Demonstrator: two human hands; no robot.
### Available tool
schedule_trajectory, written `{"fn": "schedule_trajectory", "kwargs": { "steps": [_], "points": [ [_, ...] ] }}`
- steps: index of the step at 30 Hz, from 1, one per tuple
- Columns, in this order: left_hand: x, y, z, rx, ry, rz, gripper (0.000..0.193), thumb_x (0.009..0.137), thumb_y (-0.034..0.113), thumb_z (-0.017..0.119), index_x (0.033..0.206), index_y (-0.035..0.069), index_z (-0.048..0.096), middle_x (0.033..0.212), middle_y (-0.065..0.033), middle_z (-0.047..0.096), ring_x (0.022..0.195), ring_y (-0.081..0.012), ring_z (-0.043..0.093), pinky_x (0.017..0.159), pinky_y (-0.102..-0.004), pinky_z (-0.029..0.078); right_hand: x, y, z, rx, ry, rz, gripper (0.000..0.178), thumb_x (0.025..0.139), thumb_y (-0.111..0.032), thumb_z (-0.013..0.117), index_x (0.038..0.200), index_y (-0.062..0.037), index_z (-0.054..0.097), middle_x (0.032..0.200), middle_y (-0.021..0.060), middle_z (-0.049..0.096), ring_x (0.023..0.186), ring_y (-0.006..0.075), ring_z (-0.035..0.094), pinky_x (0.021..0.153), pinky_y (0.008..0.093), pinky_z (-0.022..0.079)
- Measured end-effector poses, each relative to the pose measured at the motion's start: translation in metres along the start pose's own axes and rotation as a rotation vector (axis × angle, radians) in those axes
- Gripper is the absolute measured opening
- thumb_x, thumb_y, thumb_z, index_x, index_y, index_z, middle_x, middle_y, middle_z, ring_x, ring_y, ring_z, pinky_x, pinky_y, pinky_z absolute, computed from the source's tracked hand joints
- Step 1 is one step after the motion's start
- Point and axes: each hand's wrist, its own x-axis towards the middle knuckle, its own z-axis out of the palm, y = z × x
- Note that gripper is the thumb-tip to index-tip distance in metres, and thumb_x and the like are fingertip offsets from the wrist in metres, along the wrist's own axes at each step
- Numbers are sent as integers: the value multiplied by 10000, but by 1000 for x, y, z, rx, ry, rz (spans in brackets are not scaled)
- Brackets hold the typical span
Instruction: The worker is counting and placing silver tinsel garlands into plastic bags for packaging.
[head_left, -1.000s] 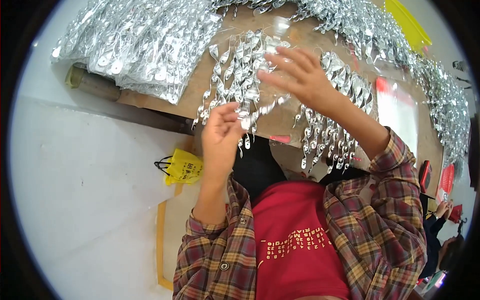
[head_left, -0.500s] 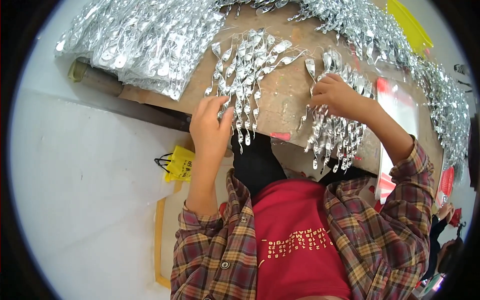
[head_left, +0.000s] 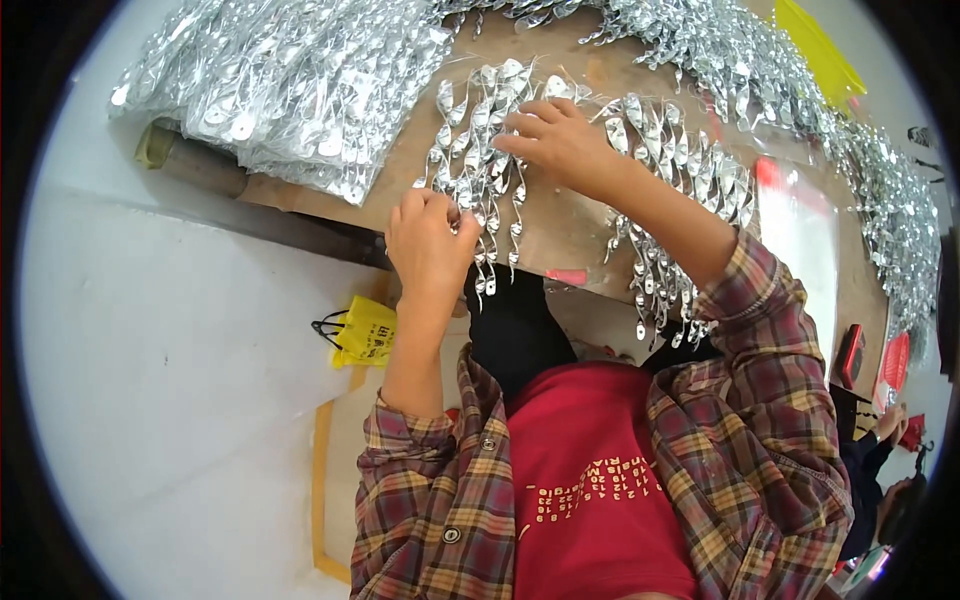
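Note:
A fan of silver twisted foil strands point(head_left: 470, 160) lies on the brown table, its lower ends hanging over the near edge. My left hand point(head_left: 430, 238) is at the left side of this bunch, thumb and fingers pinched on a strand low down. Over the upper right of the same bunch is my right hand point(head_left: 562, 145), palm down, with thumb and forefinger drawn close together on a strand; the fingertips partly hide the foil. To the right, beneath my right forearm, a second bunch of silver strands point(head_left: 690, 165) also hangs over the edge.
Silver strands in clear plastic point(head_left: 290, 90) are piled at the far left. More silver garland point(head_left: 690, 40) runs along the far and right sides. A clear and red plastic sheet point(head_left: 800, 220), a red box point(head_left: 852, 355) and a yellow tray point(head_left: 818, 50) are at the right. Another person's hand point(head_left: 888, 422) shows there.
My right hand has left the right bunch and moved left onto the upper part of the left bunch. My left hand has shifted slightly right, its fingers closing.

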Motion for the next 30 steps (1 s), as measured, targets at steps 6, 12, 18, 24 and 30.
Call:
{"fn": "schedule_trajectory", "kwargs": {
  "steps": [6, 12, 18, 24, 30],
  "points": [
    [5, -13, -9, -162, 34, -100, 140, 739, 184, 657, 743, 56, 600, 869, -68, 576, 757, -256, 593, 663, -394, 463, 0, 10, 3, 1, -31, -98, 378, 744, -77, 617, 1105, -182, 581, 1061, 27, 569, 1019, 216, 520, 905, 365, 399],
    [18, -29, -22, -594, -71, -367, 189, 791, 188, 662, 829, 4, 636, 835, -52, 590, 684, -139, 571, 669, -278, 459, -8, 27, -6, -36, 0, -121, 316, 765, -90, 586, 1076, -147, 594, 988, 28, 580, 957, 210, 536, 862, 361, 418],
    [15, -32, -17, -685, -64, -322, 200, 807, 176, 667, 834, -19, 627, 818, -38, 597, 667, -99, 548, 644, -259, 454, -16, 28, -34, -77, 78, -63, 294, 745, -78, 590, 1036, -114, 602, 957, 33, 576, 950, 217, 538, 893, 369, 418],
    [15, -17, -15, -744, -188, -433, 182, 847, 173, 630, 855, -7, 605, 776, -52, 643, 639, -89, 579, 630, -244, 463, -40, 21, -49, -68, 85, -111, 281, 731, -73, 599, 1010, -107, 602, 924, 35, 574, 914, 234, 541, 877, 373, 420],
    [16, 3, -18, -878, -234, -455, 167, 846, 165, 631, 859, 4, 587, 735, -38, 648, 654, -79, 603, 625, -229, 470, -41, 16, -54, -99, 123, -111, 227, 714, -63, 629, 932, -117, 598, 923, 23, 570, 951, 214, 561, 980, 411, 393]
  ]
}}
